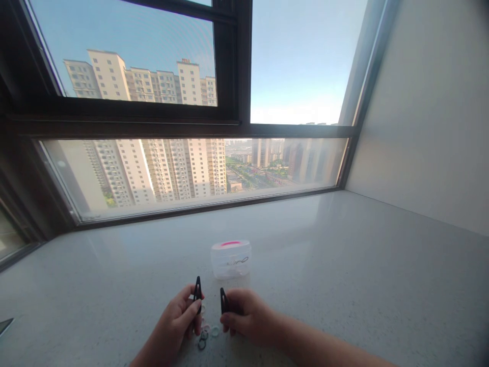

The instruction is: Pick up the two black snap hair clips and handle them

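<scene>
Between the thumb and fingers of my left hand (179,316) is a black snap hair clip (197,289), held upright with its tip up. My right hand (246,316) pinches a second black snap hair clip (223,300), also pointing up. A small gap separates the two clips. Below and between the hands, several small hair ties (202,342) lie on the pale speckled sill, some dark and some light; my left hand partly hides them. Just beyond the hands stands a clear plastic box (231,261) with a pink mark on its lid and dark lettering on its front.
The broad speckled windowsill (344,265) stretches up to a dark window frame (214,205). A white wall (428,127) rises on the right. At the far left edge lies the corner of a dark flat object (5,325). Tall buildings show through the glass.
</scene>
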Motion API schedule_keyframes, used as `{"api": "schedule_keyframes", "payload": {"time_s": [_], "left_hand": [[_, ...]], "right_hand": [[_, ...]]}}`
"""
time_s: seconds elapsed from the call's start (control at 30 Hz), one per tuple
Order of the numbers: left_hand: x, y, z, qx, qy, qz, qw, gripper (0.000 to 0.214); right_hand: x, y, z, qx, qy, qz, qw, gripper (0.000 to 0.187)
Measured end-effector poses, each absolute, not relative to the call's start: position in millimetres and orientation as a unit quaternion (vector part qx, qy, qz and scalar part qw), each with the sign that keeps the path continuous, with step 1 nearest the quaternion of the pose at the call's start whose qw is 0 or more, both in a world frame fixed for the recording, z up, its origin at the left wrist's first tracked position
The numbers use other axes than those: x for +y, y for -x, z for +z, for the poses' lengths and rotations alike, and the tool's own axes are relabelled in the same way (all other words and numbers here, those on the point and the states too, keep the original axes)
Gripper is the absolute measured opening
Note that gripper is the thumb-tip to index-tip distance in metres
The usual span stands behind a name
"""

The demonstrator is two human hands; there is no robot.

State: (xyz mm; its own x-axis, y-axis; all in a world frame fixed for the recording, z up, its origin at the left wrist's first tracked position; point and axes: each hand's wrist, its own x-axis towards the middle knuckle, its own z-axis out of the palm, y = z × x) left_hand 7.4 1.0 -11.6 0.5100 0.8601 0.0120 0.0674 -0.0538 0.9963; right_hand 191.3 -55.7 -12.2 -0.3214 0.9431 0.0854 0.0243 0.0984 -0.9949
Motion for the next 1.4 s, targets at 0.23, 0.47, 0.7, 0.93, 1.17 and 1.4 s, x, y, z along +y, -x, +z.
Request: {"api": "schedule_keyframes", "payload": {"time_s": [0.23,0.47,0.7,0.93,1.17,1.4], "left_hand": [[-0.9,-7.2,-10.0,0.364,-0.643,0.336,0.585,0.022],[-1.8,-7.9,-7.3,0.367,-0.641,0.334,0.585,0.024],[1.1,-6.3,-13.2,0.360,-0.642,0.336,0.587,0.024],[-0.8,-5.4,-12.0,0.355,-0.658,0.331,0.576,0.020],[0.2,-6.4,-11.9,0.360,-0.661,0.328,0.570,0.019],[-0.2,-7.4,-9.4,0.356,-0.661,0.328,0.574,0.020]], "right_hand": [[-55.5,-191.1,-12.9,-0.608,0.406,0.542,0.415,0.019],[-55.9,-192.3,-10.6,-0.614,0.408,0.540,0.405,0.024],[-57.5,-193.1,-9.1,-0.613,0.410,0.539,0.406,0.023],[-57.5,-194.1,-9.3,-0.620,0.407,0.534,0.405,0.021],[-58.5,-193.0,-5.6,-0.621,0.416,0.528,0.404,0.017],[-58.7,-193.4,-7.3,-0.622,0.419,0.524,0.404,0.013]]}}
